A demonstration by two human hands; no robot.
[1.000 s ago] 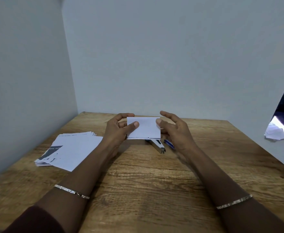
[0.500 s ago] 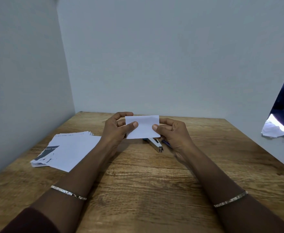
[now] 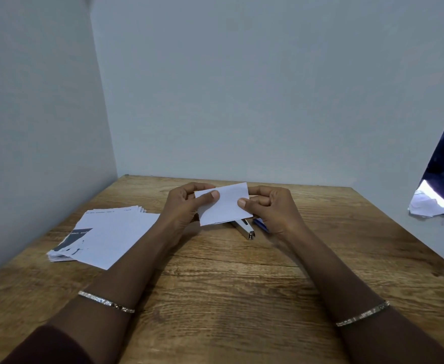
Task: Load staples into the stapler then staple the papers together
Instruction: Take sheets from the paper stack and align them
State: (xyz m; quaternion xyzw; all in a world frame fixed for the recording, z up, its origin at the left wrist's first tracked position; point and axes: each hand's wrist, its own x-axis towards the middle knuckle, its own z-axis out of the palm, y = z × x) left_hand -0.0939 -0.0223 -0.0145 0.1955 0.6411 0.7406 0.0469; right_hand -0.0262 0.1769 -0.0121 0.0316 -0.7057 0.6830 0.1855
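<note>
1. Papers [image 3: 223,206] sit pinched between both hands at the middle of the frame, lifted off the table. Whether it is one sheet or several cannot be told.
2. The left hand [image 3: 185,206] holds their left side, with the thumb flat across the front face and the fingers curled behind. The right hand [image 3: 274,208] grips the right edge, thumb on the front near the lower corner.
3. The stapler [image 3: 244,228] lies on the table [image 3: 221,285] just below and behind the papers, partly hidden by them. Its metal nose points toward the lower frame. A blue object [image 3: 260,224], perhaps a pen, lies just beside it under the right hand.
4. Step in hand, as I judge it: squaring up the sheets ahead of stapling. Whether staples are loaded the view does not show.
5. Next move likely calls for one hand to hold the pinch alone while the other lets go and reaches for the stapler close beneath.
6. Room: bare wood spreads across the lower centre between the forearms. A loose stack of sheets [image 3: 110,232] fills the left middle, well apart from the hands. Walls close off the table's far and left edges, and its right edge runs down the right of the frame.
</note>
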